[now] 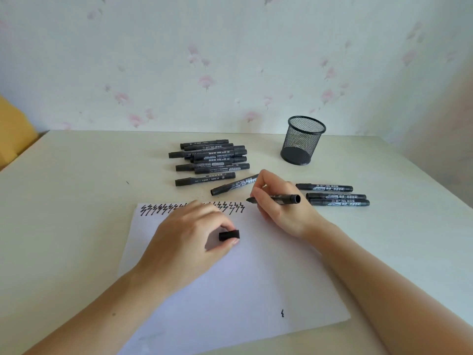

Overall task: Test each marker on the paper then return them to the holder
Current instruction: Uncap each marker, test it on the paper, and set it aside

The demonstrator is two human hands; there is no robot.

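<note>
A white sheet of paper (230,290) lies in front of me with a row of black zigzag marks (230,207) along its far edge. My right hand (279,208) grips an uncapped black marker (284,199), tip pointing left just past the row's right end. My left hand (194,237) rests on the paper and pinches the marker's black cap (229,235). Several capped black markers (210,158) lie in a heap behind the paper. One more marker (233,187) lies slanted near my right hand. Three markers (335,196) lie to its right. The black mesh holder (302,142) stands at the back right.
The pale table (76,201) meets a flowered wall behind. Its right edge runs diagonally past the holder. A small black squiggle (282,313) marks the paper's near right part. Something yellow (12,129) sits beyond the table's left edge.
</note>
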